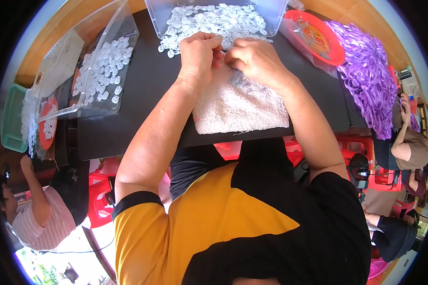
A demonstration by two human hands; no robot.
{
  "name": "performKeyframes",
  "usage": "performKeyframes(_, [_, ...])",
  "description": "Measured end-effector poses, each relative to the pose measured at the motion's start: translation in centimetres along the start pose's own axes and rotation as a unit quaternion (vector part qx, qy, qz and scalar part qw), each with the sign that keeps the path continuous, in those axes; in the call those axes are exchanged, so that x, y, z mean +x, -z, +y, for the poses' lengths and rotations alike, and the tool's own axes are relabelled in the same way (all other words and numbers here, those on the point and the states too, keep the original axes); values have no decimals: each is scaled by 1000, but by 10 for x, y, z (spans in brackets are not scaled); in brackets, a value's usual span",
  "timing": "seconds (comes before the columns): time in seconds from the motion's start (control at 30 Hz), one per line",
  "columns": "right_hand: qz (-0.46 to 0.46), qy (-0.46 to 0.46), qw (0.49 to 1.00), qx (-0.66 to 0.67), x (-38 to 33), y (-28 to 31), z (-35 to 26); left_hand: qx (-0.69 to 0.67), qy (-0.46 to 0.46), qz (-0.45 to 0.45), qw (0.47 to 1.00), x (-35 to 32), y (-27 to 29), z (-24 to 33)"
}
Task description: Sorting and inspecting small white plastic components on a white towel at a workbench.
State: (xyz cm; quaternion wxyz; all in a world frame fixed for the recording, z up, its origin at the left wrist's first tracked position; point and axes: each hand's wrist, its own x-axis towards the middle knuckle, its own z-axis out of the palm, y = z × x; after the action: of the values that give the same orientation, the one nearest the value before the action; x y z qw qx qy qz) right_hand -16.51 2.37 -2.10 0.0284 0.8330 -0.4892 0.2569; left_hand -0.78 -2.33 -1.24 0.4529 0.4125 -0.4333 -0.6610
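My left hand [200, 51] and my right hand [256, 58] meet close together over the far end of a white terry cloth [240, 111]. The fingers of both are curled in a pinch; whatever lies between the tips is too small to make out. Just beyond them, a heap of small clear-white plastic pieces [214, 21] fills a clear plastic bin [153, 19], and some spill over its near side. Small greyish bits [245, 81] rest on the cloth by my right hand.
A second clear bin [128, 42] with similar pieces stands at the left. On the right are a red plate [335, 54] holding small metallic parts and a pile of purple ribbons [366, 71]. A green basket [7, 118] sits far left. Other people work at both sides.
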Motion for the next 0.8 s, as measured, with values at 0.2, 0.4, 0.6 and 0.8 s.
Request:
performKeyframes(0.2, [24, 12, 1000, -14, 1, -7, 5, 13, 0, 2, 1000, 1, -2, -1])
performKeyframes(0.4, [18, -131, 955, 264, 3, 15, 3, 48, -21, -10, 999, -1, -3, -1])
performKeyframes(0.6, [55, -82, 962, 256, 5, 14, -17, -76, -48, 4, 996, -3, -6, -4])
performKeyframes(0.8, [90, -11, 962, 256, 3, 4, -48, -144, 17, -33, 989, -14, -6, 6])
